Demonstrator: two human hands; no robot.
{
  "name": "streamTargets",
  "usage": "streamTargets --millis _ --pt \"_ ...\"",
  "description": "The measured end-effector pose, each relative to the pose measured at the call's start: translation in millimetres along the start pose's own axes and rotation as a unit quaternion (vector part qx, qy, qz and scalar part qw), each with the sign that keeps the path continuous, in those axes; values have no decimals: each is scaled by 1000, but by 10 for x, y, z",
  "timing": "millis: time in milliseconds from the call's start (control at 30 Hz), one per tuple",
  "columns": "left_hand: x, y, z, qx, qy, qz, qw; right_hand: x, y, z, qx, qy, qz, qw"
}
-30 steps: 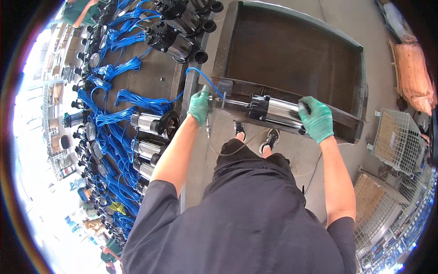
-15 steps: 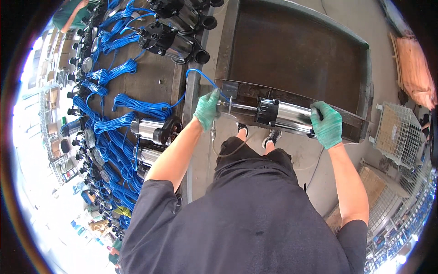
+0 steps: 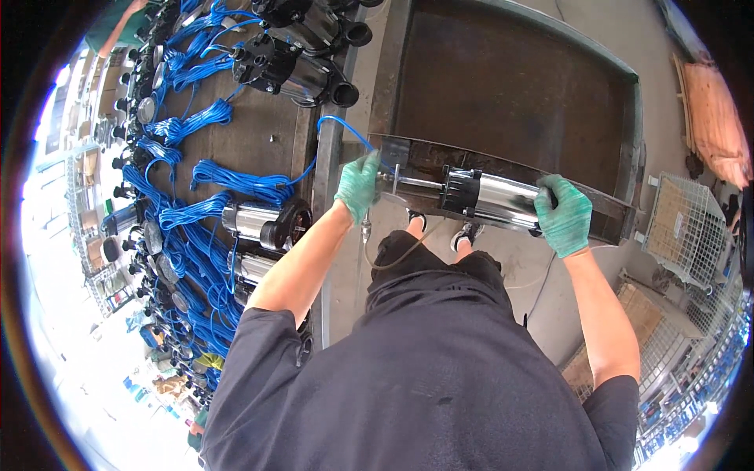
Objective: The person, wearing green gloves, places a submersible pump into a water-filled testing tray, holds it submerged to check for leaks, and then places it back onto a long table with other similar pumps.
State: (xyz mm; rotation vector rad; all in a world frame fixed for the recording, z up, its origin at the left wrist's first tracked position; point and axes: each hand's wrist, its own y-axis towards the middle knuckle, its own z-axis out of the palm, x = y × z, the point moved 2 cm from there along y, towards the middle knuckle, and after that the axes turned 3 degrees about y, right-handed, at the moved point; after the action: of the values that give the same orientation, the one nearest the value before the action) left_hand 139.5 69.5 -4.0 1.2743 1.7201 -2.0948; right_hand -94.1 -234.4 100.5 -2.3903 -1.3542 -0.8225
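A submersible pump (image 3: 506,200) with a shiny steel cylinder and black collar lies sideways along the near rim of a metal trough. My right hand (image 3: 564,216), in a green glove, is wrapped over its right end. From the black collar a thin metal rod (image 3: 420,183) with a small flange reaches left toward my left hand (image 3: 358,188), also green-gloved. Those fingers are closed round a metal fitting, mostly hidden by the glove. Below that hand hangs a hose (image 3: 385,267) with a metal coupling (image 3: 366,228). A blue cable (image 3: 343,122) arches down behind my left hand.
On the left, a bench (image 3: 275,141) carries several steel-and-black pumps (image 3: 302,78) and bundled blue cables (image 3: 243,182). The rusty trough (image 3: 514,90) spreads ahead. Wire cages (image 3: 682,231) stand at right, beside an orange-wrapped stack (image 3: 715,122). Another person's arm (image 3: 118,30) shows at far left.
Both hands keep their places on the fitting and the pump. The view has shifted very slightly; nothing else has visibly moved.
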Motion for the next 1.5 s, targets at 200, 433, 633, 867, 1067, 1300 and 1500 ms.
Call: streamTargets --millis 200,433,633,867,1067,1300,1500 --pt "-24 -97 7 -33 -24 19 999 22 -37 -14 -9 5 -15 1000" --pt "-315 -558 56 -22 -115 133 984 27 -233 -115 -58 -12 -103 993" --pt "-927 -1372 1341 133 -262 203 934 653 -772 -10 36 173 -140 974" --pt "-772 -1708 2410 207 -100 224 947 -449 -1574 -515 5 57 105 993" --pt "-229 -1497 1890 161 7 175 971 -1909 -2129 -1153 -111 58 336 933" --pt "383 -1577 1126 24 -16 155 987 -2830 -2010 -930 -57 102 402 908" --pt "520 -1553 788 -17 -29 151 988 -3120 -2069 -823 -128 -84 378 913"
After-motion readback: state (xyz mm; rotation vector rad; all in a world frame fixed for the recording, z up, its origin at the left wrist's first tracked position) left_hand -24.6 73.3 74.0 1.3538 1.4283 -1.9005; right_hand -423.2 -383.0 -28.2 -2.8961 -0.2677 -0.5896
